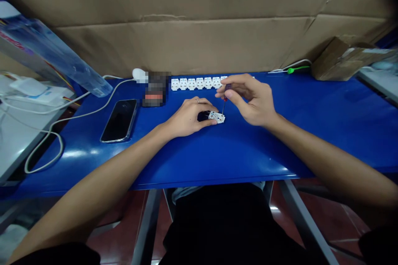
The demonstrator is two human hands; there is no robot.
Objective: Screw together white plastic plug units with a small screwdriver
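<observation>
Right grip (pixel 248 100) pinches small screwdriver (pixel 224 98), tip at white connector block (pixel 217 116); left grip (pixel 188 116) curls around block's dark end on blue surface (pixel 280 149); row of matching blocks (pixel 195 84) just ahead.

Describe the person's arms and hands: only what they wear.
The left hand and right hand are bare, with no gloves or watch in view. A thin silver-coloured ring sits on a finger of the left hand. Dark sleeves show only at the bottom edge.
</observation>
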